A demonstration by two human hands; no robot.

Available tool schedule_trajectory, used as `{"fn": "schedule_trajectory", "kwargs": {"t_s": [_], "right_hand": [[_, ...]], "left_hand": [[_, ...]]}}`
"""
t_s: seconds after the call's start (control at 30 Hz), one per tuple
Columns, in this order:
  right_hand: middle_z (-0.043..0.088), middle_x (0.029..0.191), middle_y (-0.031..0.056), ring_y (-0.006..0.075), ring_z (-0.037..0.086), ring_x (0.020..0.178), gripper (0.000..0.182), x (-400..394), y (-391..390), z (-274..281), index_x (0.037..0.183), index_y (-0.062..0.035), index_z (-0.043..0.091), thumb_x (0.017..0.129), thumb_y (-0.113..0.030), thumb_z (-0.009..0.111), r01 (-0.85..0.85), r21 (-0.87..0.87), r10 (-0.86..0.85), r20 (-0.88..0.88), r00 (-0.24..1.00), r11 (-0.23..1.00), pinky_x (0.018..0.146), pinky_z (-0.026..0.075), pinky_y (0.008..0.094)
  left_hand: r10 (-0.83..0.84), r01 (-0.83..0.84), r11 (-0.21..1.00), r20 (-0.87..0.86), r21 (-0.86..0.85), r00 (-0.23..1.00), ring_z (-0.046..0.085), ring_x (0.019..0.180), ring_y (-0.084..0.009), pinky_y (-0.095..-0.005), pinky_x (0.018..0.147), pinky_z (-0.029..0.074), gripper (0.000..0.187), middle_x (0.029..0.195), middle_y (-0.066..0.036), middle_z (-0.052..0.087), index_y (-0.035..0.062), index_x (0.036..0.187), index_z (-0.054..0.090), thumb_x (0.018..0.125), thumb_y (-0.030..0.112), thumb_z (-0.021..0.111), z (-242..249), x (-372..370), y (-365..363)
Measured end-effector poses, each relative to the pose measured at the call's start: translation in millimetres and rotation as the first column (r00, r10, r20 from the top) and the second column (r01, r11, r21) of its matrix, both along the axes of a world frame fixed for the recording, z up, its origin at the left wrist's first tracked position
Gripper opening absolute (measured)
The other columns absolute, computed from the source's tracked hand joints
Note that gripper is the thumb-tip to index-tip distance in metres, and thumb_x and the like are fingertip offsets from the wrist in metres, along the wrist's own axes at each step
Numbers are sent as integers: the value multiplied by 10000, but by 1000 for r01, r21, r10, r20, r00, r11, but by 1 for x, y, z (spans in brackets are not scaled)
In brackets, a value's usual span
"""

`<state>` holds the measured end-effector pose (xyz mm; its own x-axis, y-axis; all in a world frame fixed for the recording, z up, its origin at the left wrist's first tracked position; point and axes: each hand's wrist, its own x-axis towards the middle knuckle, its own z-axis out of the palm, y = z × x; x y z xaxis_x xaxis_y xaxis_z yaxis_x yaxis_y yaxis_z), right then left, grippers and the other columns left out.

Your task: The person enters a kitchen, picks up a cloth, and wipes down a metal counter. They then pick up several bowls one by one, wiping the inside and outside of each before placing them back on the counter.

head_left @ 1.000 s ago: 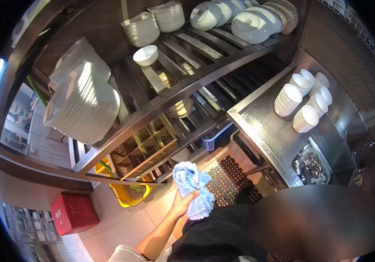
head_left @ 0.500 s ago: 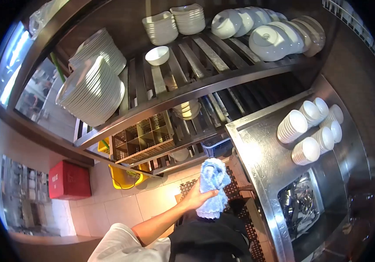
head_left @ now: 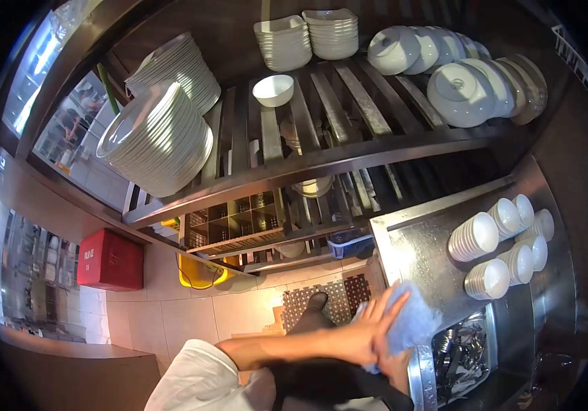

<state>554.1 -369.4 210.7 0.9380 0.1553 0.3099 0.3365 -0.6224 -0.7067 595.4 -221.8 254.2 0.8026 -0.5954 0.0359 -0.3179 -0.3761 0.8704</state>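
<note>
A light blue cloth (head_left: pixel 414 318) is bunched up beside the near edge of the steel counter. My left hand (head_left: pixel 362 337) reaches across my body and holds it, fingers stretched along the fabric and smeared by motion. My right hand (head_left: pixel 395 368) meets the left one at the lower part of the cloth; its fingers are mostly hidden and blurred. Just right of the hands, a sunken bin of cutlery (head_left: pixel 461 356) sits in the counter (head_left: pixel 417 253).
Stacks of white cups (head_left: pixel 475 236) stand on the counter. The slatted rack (head_left: pixel 307 171) holds stacked plates (head_left: pixel 157 147), square bowls (head_left: pixel 283 44), a single bowl (head_left: pixel 273 90) and leaning saucers (head_left: pixel 461 92). Below are a divided crate (head_left: pixel 239 219), a yellow tub (head_left: pixel 201 272) and a red box (head_left: pixel 110 260).
My left hand has carried the cloth right, toward the counter edge. My right hand has come into view and met it. The view has shifted, and a foot now shows on the perforated mat.
</note>
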Motion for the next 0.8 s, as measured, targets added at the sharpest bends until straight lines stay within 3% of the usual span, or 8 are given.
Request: {"fn": "schedule_trajectory", "kwargs": {"t_s": [0.07, 0.13, 0.17, 0.2, 0.23, 0.33, 0.53, 0.8], "right_hand": [[478, 1198, 163, 277, 491, 1075, 515, 37, 23, 19, 1213, 50, 416, 813, -225, 589, 195, 346, -107, -257, 960, 918, 883, 412, 396], [544, 1111, 151, 263, 531, 1006, 412, 50, 34, 23, 1147, 44, 498, 794, -135, 615, 448, 574, -117, -521, 846, 685, 854, 428, 379], [570, 1042, 123, 236, 550, 914, 335, 58, 32, 21, 1086, 41, 533, 792, -101, 610, 407, 654, -48, -493, 868, 638, 809, 444, 343], [597, 973, 96, 208, 569, 823, 260, 63, 32, 21, 1025, 38, 568, 790, -67, 604, 364, 726, 18, -460, 888, 583, 763, 460, 307], [597, 973, 96, 208, 569, 823, 260, 68, 39, 29, 1025, 38, 568, 790, -67, 604, 367, 722, 11, -460, 888, 586, 763, 460, 307], [587, 973, 82, 187, 557, 808, 266, 77, 51, 36, 1013, 19, 577, 761, -55, 619, 412, 792, 108, -507, 855, 450, 769, 449, 295], [580, 1001, 111, 211, 580, 872, 369, 61, 61, 18, 1103, 27, 514, 774, -127, 578, 502, 748, -57, -534, 844, 435, 799, 469, 329], [557, 1049, 125, 227, 571, 886, 431, 56, 38, 32, 1143, 43, 483, 761, -112, 610, 566, 812, -80, -561, 824, 140, 804, 471, 338]], "left_hand": [[-264, 265, 964, 23, -6, 964, 75, 1298, -464, -448, 1050, 166, 1147, 1390, -335, -62, 66, 1407, -7, 587, 281, 766, 40, 47, 51], [-388, 385, 906, 18, -176, 921, 156, 1330, -345, -391, 1052, 190, 907, 1417, -241, 166, 26, 1362, 249, 646, 260, 754, 79, 92, 110], [-140, 142, 990, 368, 22, 919, 350, 1248, -291, -370, 988, 311, 723, 1362, -166, 330, 7, 1264, 396, 680, 252, 743, 101, 119, 134], [292, -258, 952, 229, -167, 928, 509, 1051, -237, -344, 864, 415, 573, 1207, -128, 481, 12, 1162, 474, 734, 320, 700, 116, 141, 154], [689, -694, 710, 86, 120, 719, 542, 888, -201, -317, 783, 443, 594, 1035, -133, 550, 10, 1190, 443, 781, 398, 630, 112, 180, 183], [815, -985, 150, 574, -84, 75, 590, 904, -379, -437, 795, 466, 730, 939, -310, 572, -78, 1041, 498, 698, 556, 617, 73, 312, 271], [924, -912, 381, -55, 152, 378, 609, 729, -222, -283, 502, 512, 380, 932, -168, 608, -39, 1068, 561, 747, 159, 508, 48, 400, 323], [624, -634, 751, 114, 184, 773, 583, 715, -178, -252, 582, 496, 387, 904, -159, 574, -29, 1107, 488, 739, 89, 458, 125, 310, 266]]}}
